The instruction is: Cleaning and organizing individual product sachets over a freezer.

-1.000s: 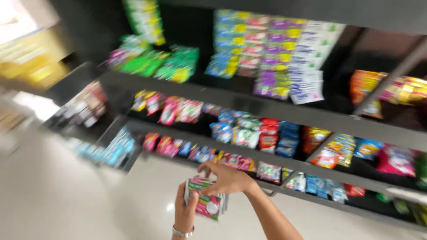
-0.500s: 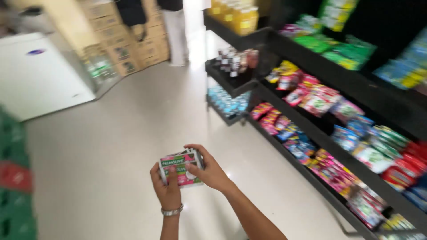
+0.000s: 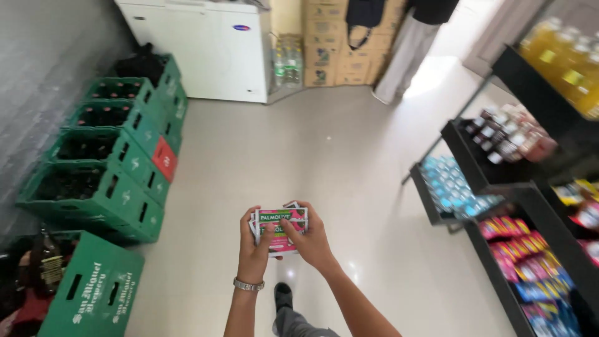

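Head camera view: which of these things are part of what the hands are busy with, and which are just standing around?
In hand:
- stack of pink-and-green sachets
- left hand
- right hand

Just standing around:
- green bottle crates
- white chest freezer
- cardboard boxes
- black shelves of packets

The sachets (image 3: pixel 282 226) held in the hands carry pink and red panels crossed by a dark green band with white edges, and the left wrist wears a silvery bracelet (image 3: pixel 249 285). At the left stand bright green crates (image 3: pixel 106 187) with white markings, one showing a red panel (image 3: pixel 165 158), against a grey wall (image 3: pixel 43 81); far off sit a white freezer (image 3: pixel 206 47) and brown cardboard boxes (image 3: pixel 331 43) on a pale cream glossy floor (image 3: pixel 324 150). To the right the black shelves (image 3: pixel 493 181) hold yellow bottles (image 3: pixel 568 62), blue packs (image 3: pixel 452 190), and pink, red and blue packets (image 3: pixel 524 262)
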